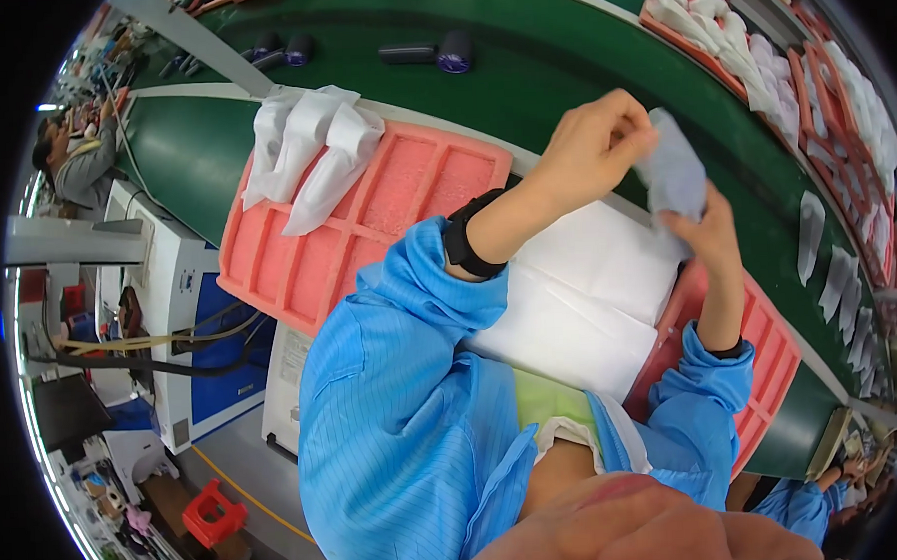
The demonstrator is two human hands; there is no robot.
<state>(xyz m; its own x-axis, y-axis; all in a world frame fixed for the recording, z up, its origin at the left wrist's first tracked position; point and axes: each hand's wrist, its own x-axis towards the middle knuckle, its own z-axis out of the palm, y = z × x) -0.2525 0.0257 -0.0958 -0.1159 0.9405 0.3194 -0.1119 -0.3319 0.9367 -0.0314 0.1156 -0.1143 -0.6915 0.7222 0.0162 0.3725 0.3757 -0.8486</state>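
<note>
In front of me, over the green belt, a thin white bag [672, 165] is held up, with a long shape inside that I cannot make out. My right hand [705, 231] grips its lower end. My left hand [603, 148], with a black band on the wrist, is closed, thumb and fingertips pinched at the bag's upper left edge. Beneath my hands lies a stack of white sheets [579, 294]. To the left, white-wrapped pieces [307, 131] rest on a pink compartment tray [404, 187]. Another pink tray [771, 336] sits under my right forearm.
Dark hair dryers with purple ends [454, 52] lie on the green conveyor belt [539, 71]. Along its far right side stand pink trays of white-wrapped pieces [702, 19]. More wrapped pieces [839, 283] lie at the right. A metal post [198, 41] rises at left; other people work at both sides.
</note>
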